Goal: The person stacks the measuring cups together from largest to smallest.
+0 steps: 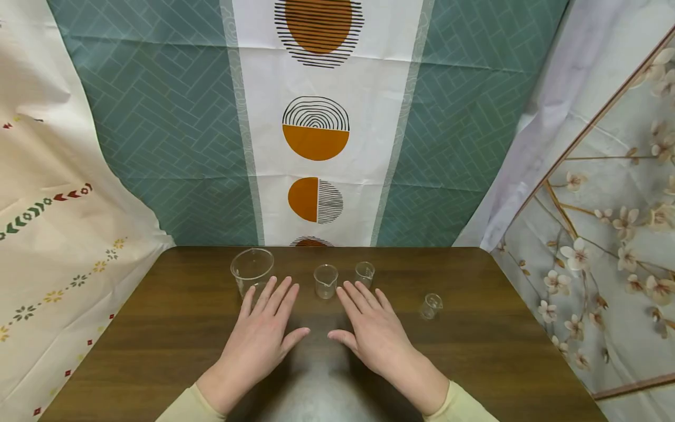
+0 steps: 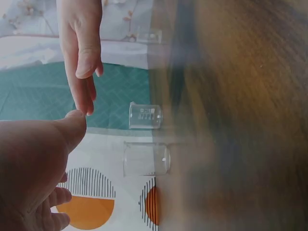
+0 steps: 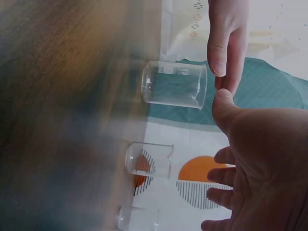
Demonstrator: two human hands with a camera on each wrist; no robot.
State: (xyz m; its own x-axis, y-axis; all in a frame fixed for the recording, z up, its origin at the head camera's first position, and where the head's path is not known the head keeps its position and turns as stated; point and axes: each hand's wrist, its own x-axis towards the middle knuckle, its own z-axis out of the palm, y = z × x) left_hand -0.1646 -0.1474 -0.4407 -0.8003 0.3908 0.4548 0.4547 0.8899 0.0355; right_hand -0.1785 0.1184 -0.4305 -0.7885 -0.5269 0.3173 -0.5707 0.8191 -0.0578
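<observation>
Dark brown wooden table (image 1: 501, 351): near edge lost below the head view's border; grain smeared in both wrist views. Largest clear glass beaker (image 1: 253, 265), far left on table: base hidden behind the left hand (image 1: 258, 337) in head view. Small clear glass beaker (image 1: 364, 271), table's far side, right of centre: base covered by the right hand (image 1: 375, 333); sliced by right wrist view's bottom edge. Tiniest clear glass beaker (image 1: 432, 306), table's right: hazy in left wrist view, markings too small to read. Pale yellow cloth sleeves (image 1: 191, 407), table's near side: cut off by head view's bottom. Orange-and-black printed circle (image 1: 312, 241), behind table: lower part hidden.
</observation>
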